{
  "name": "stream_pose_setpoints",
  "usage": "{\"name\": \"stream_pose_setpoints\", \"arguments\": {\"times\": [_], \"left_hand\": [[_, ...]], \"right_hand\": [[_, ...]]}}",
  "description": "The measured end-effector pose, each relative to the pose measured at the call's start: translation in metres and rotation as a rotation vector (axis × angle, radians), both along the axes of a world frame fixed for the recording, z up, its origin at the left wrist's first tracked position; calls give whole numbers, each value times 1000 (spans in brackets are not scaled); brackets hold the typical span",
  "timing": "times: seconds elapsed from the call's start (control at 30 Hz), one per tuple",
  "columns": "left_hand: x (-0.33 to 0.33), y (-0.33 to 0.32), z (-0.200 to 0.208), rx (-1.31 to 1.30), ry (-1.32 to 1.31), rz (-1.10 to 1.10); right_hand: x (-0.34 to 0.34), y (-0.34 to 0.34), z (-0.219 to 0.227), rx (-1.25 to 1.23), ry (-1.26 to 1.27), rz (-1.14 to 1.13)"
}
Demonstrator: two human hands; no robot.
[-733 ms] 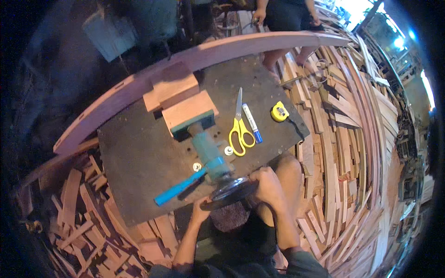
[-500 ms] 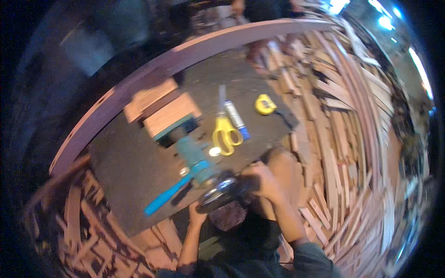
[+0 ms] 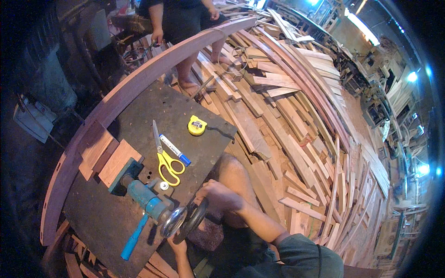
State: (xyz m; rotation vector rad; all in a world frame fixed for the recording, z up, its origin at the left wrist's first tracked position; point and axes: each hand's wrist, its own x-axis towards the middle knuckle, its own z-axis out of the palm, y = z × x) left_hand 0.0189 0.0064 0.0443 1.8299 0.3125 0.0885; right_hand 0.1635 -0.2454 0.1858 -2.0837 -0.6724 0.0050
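My right hand grips the upper part of a black handwheel. Lower down, my left hand holds the same wheel's rim, its fingers partly hidden. The wheel sits on the near end of a blue-green bench vise, beside a shiny metal ring. A bright blue lever sticks out from the vise toward me. At the vise's far end is a wooden block, with another wooden block beyond it. A long wooden beam runs past them; whether they touch it I cannot tell.
Yellow-handled scissors, a white marker with blue cap and a yellow tape measure lie on the dark tabletop. Another person stands behind the beam. Many wood strips cover the floor to the right.
My view has swung, so the table sits further left and lower, and the other person shows more fully. Both hands remain on the handwheel.
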Motion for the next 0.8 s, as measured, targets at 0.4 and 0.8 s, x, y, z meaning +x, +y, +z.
{"name": "stream_pose_setpoints", "arguments": {"times": [0.4, 0.8], "left_hand": [[-1, -6, 3, -23, 1, 84], [-7, 3, -11, 70, 59, 59]], "right_hand": [[-3, 1, 4, -135, 29, 0], [-5, 0, 9, -89, 19, -32]]}}
